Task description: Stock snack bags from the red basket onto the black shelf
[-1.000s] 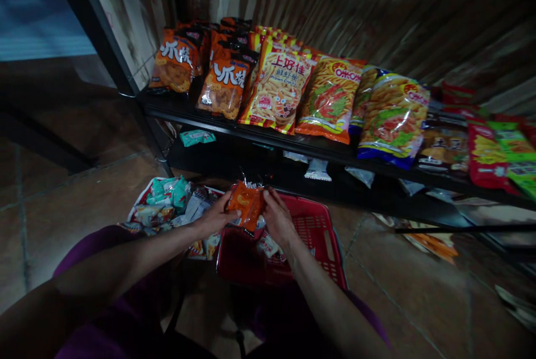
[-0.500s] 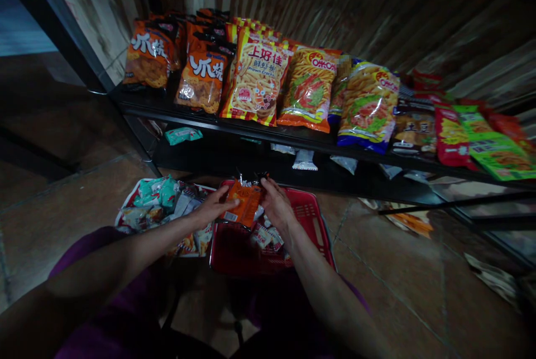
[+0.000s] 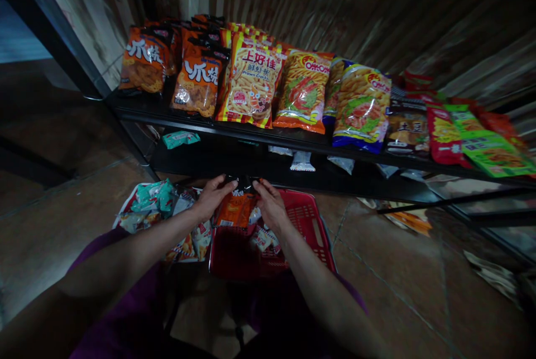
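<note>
An orange and black snack bag (image 3: 237,209) hangs upright between my two hands, over the red basket (image 3: 307,219). My left hand (image 3: 212,197) pinches its black top edge on the left. On the right, my right hand (image 3: 268,200) grips the same top edge. Small white and red packets (image 3: 263,239) lie in the basket under the bag. Beside the basket, to the left, a white container (image 3: 125,211) holds several packets, among them teal ones (image 3: 153,197).
A black shelf (image 3: 234,130) ahead carries a row of upright snack bags, including orange ones (image 3: 196,84), a prawn cracker bag (image 3: 252,80) and a green pack (image 3: 498,149). Small packets lie on the lower shelf (image 3: 209,166). Flattened packaging (image 3: 408,216) lies on the floor at right.
My left hand has moved from the bag's left side up to its top edge. The bag now hangs straighter, held by both top corners. The view has shifted slightly.
</note>
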Demonstrator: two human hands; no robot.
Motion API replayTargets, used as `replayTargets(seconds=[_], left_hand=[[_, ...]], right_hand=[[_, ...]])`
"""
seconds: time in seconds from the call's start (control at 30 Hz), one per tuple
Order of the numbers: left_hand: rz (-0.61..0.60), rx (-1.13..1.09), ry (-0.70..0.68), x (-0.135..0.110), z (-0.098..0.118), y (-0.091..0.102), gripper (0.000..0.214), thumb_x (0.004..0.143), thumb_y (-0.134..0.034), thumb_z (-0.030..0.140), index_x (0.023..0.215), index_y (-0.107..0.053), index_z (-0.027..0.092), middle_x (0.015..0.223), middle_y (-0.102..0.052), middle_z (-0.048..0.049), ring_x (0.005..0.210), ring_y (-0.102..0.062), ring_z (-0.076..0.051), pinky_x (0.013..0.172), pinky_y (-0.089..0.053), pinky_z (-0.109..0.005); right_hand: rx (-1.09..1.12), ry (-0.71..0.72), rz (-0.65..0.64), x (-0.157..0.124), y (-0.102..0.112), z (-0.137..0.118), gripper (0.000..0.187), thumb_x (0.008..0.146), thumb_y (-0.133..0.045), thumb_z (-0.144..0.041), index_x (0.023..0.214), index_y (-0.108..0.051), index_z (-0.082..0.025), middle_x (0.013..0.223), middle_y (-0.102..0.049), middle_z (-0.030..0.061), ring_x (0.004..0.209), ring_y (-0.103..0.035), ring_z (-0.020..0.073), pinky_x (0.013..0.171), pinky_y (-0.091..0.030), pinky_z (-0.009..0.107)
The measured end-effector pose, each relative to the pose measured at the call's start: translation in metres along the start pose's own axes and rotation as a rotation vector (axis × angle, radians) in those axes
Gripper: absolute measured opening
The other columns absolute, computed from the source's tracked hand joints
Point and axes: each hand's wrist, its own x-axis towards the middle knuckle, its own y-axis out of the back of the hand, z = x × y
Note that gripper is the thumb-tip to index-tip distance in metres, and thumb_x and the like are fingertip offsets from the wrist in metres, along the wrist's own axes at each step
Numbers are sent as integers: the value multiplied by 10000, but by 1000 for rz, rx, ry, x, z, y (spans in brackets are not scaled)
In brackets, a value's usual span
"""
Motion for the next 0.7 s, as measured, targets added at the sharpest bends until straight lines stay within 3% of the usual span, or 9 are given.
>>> replayTargets(seconds=[0.13,0.3,0.6,0.7], left_hand=[[42,50,-81,4,-7,3,298,685,-704,407,792,-625,141,741,-635,18,687,-570,-119,681,-452,-242],[159,34,-78,6,0,-1,374,662,-692,487,598,-539,151,548,-513,64,511,-449,-73,506,-350,-195],[163,-87,-57,8,15,-4,332,602,-748,432,604,-566,155,562,-566,48,507,-484,-89,516,-372,-209],[200,-109,-39,7,18,-6,317,578,-765,419,609,-596,152,595,-607,29,545,-525,-105,547,-393,-217]], right_hand=[[-4,24,64,3,-2,-1,263,500,-813,-310,679,-644,-218,653,-665,-47,627,-583,123,584,-430,233],[-80,184,88,5,-5,-5,245,543,-788,-378,597,-646,-186,559,-625,-52,540,-532,107,550,-399,232],[19,86,-15,14,-12,-7,281,521,-816,-351,693,-660,-194,673,-672,-39,628,-581,113,638,-448,242],[58,100,66,17,-13,-6,292,494,-835,-325,656,-630,-195,627,-652,-59,601,-569,98,631,-441,227]])
